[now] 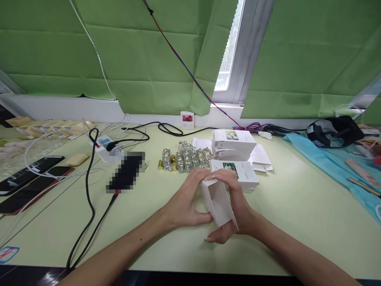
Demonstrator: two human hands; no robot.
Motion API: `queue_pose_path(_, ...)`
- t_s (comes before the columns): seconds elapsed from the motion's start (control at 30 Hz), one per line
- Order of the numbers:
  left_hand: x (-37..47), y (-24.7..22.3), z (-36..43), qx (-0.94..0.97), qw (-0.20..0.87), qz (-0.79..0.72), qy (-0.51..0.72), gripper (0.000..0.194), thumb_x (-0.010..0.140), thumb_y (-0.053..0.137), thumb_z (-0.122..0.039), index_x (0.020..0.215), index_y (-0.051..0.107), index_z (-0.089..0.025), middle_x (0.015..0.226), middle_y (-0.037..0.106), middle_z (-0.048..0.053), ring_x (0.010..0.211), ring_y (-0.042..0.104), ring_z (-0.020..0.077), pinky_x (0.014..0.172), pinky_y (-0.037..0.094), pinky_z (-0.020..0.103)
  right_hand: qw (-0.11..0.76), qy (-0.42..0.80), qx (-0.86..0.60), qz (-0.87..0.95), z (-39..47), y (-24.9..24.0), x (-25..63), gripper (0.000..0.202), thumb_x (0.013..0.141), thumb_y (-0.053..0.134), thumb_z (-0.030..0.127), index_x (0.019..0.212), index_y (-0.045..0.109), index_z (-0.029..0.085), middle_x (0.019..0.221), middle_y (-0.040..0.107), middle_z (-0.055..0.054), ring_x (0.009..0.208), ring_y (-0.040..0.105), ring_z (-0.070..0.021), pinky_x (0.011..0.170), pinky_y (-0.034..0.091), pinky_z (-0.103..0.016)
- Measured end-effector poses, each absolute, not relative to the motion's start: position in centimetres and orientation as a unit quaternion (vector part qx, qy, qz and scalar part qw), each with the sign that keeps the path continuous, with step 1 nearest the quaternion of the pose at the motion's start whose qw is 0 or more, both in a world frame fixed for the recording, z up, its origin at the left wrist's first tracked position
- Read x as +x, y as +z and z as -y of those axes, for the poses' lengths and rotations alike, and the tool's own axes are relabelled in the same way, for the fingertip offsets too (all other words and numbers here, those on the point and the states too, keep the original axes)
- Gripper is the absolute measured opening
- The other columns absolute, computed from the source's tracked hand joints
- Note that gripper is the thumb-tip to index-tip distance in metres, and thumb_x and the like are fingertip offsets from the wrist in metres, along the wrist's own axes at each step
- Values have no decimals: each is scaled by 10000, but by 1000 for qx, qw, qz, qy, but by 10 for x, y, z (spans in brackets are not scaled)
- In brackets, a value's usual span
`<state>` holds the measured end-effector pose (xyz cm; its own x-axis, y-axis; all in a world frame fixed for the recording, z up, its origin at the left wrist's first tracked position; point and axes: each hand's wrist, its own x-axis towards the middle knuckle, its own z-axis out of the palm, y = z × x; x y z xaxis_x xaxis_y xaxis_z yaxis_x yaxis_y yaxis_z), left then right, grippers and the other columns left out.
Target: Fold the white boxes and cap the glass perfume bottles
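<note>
A small white cardboard box (219, 204) is held between my two hands above the table's front part, its open end facing me and its inside bare. My left hand (186, 202) grips its left side, thumb low and fingers over the far edge. Around the right side wraps my right hand (238, 202), with the thumb beneath the near end. Just beyond lies a closed white box (245, 174) with a green picture. Behind that is a stack of white boxes (232, 139). Several clear glass bottles (190, 157) with gold necks stand to the left of the boxes.
Flat white cartons (261, 158) lie beside the stack. At left are a pixelated dark device (126, 172), black cables (87, 190), a power strip (105, 149) and phones (35, 186). A black headset (333, 131) and blue sheet (330, 171) lie at right. A small card box (187, 120) stands by the wall.
</note>
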<state>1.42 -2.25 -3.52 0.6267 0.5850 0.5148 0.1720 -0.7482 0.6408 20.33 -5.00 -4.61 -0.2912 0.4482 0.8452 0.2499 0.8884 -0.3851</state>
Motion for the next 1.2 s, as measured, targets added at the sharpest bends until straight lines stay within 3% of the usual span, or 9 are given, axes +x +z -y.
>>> queue_pose_path(0.13,15,-37,22,865,246,-219,377,874,665,847,-217,1410,400,-306,1383,472,102,1326,466,327,1094,465,503,557,84,-219,797,49,-48,203,1140,601,875,659,1508,308,266,1255,515,-114,1168,537,-366,997,477,-560)
queue_pose_path(0.23,17,-38,23,865,227,-224,388,831,705,828,-237,1410,394,-303,1368,474,107,1317,467,318,1071,485,492,562,88,-213,795,50,-48,202,1099,646,861,641,1516,307,261,1253,523,-112,1171,538,-355,1025,456,-563)
queue_pose_path(0.53,21,-42,25,858,133,-217,446,794,757,760,-196,1433,353,-279,1308,527,116,1238,519,306,1020,507,497,576,94,-218,782,52,-53,198,1107,650,877,621,1517,301,247,1280,531,-128,1176,550,-355,1033,460,-564)
queue_pose_path(0.87,23,-40,25,850,129,-231,456,735,756,731,-167,1394,385,-284,1284,562,104,1202,565,299,991,516,483,552,101,-246,790,55,-50,197,1117,674,824,681,1546,231,312,1357,522,-123,1232,552,-373,1046,483,-585)
queue_pose_path(1.2,19,-32,24,844,116,-258,456,720,762,733,-179,1388,394,-290,1298,587,98,1184,591,288,964,531,462,548,102,-267,786,54,-48,194,1289,591,881,673,1584,172,258,1473,423,-163,1334,490,-406,1110,436,-601)
